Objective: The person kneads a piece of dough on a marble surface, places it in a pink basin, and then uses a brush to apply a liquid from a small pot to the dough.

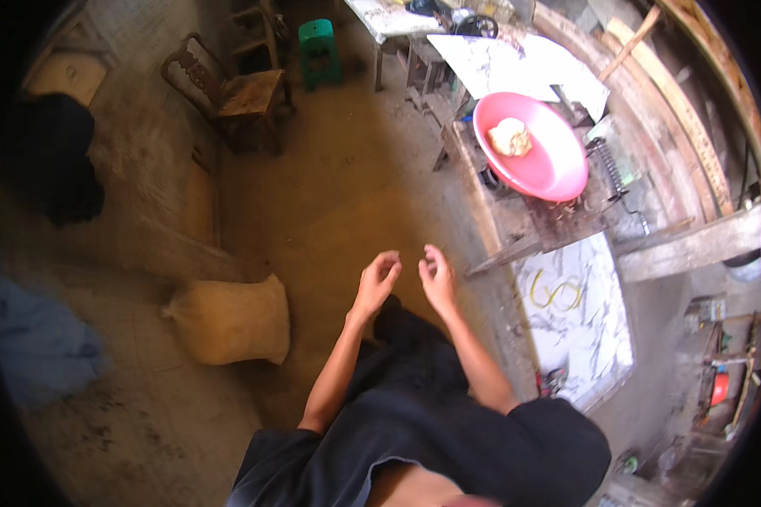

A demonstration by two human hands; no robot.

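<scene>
While both hands are empty in front of the body, they sit close to each other: the left hand [380, 277] and the right hand [435, 275] have loosely bent fingers, a narrow gap between them and no contact with anything. Nearest the right hand, as the view shows it, is the near left corner of a wooden workbench [558, 223]; how far below the hand that corner lies, I cannot tell. The pink basin [558, 156] stands on this workbench near its left edge, with a pale, rounded lump [510, 138] inside, toward the left wall. Beside the workbench's near edge, a marble-patterned tabletop [590, 291] carries a yellow loop of cord or strip [557, 294] toward its far left corner. On the floor to the left stands a stuffed sack [232, 321], well apart from the left hand.

The basin seems the likeliest source of trouble: its left rim comes close to the workbench's edge, so a knock from an arm could tip it and spill the lump. Whether its base rests flat is hidden. A step too near could also catch a leg on the workbench's corner, and a trailing sleeve might drag the yellow loop off the tabletop.
</scene>
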